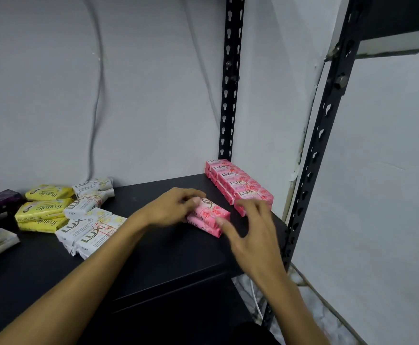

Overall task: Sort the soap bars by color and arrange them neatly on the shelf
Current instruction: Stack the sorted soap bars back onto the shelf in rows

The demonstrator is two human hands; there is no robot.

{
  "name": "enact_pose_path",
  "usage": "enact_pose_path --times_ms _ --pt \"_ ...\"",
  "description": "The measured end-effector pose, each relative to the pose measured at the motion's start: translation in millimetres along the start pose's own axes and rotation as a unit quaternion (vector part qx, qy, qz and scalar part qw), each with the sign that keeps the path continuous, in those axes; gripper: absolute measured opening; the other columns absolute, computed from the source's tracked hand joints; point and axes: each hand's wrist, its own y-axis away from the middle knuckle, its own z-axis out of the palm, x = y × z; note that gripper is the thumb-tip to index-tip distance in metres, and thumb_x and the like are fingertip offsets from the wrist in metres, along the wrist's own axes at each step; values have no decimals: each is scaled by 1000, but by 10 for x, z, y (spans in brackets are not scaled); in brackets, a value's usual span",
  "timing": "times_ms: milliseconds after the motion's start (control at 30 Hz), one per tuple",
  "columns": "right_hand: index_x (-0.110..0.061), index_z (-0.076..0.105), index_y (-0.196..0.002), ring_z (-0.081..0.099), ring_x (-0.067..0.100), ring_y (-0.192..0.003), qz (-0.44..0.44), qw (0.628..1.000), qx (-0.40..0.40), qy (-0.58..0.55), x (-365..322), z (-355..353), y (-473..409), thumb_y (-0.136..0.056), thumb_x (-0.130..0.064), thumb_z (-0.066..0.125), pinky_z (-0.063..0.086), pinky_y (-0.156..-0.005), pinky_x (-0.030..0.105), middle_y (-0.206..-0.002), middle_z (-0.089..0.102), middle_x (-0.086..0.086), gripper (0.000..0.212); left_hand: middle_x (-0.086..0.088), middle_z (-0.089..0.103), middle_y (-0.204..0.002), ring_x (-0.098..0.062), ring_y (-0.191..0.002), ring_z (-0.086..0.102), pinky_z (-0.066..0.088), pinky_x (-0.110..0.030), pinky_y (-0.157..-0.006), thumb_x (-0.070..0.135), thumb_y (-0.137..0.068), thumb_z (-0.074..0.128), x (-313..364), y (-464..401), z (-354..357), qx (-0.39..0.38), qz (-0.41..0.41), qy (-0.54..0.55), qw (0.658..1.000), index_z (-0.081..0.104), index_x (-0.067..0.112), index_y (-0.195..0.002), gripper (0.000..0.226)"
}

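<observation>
On the black shelf (153, 257), left hand (171, 210) pinches the pink pair (209, 217); right hand (248, 227) spread: slide them flush against the pink row (238, 183)

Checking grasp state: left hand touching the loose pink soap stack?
Touching. The head view shows the left hand with its fingers resting on the top left edge of the pink soap stack, no gap visible.

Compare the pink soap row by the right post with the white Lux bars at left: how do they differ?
The pink soap row is stacked in a straight line along the shelf's right edge; the white Lux bars lie loose at mixed angles. The pink wrappers carry roses, while the white ones look pale with dark lettering. Both show the Lux name.
</observation>
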Motion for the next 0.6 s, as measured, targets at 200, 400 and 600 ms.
enact_pose_path --times_ms 200,400,600 --pt "-26 61 -127 52 3 -105 -42 998 -46 -21 40 57 151 -90 -21 71 51 -94 28 -131 44 -11 39 -9 66 -108 -24 -94 70 62 -39 -80 18 -98 62 79 13 119 -9 -25 102 994 59 16 -128 30" --pt "-22 64 -128 57 14 -113 -24 1000 4 19 250 -158 225 -92 -10 66 53 -98 34 -134 51 -4 37 -12 68 -110 -23 -97 72 61 -36 -83 18 -94 67 334 61 309 -79 -41 187 978 64 15 -123 29" --pt "-23 58 -133 47 29 -120 -34 982 105 156 229 -210 337 -84 -35 74 48 -95 42 -136 46 13 53 -8 69 -107 -20 -95 72 61 -37 -85 29 -89 75 603 -65 682 -51 -29 189 980 68 16 -112 27"
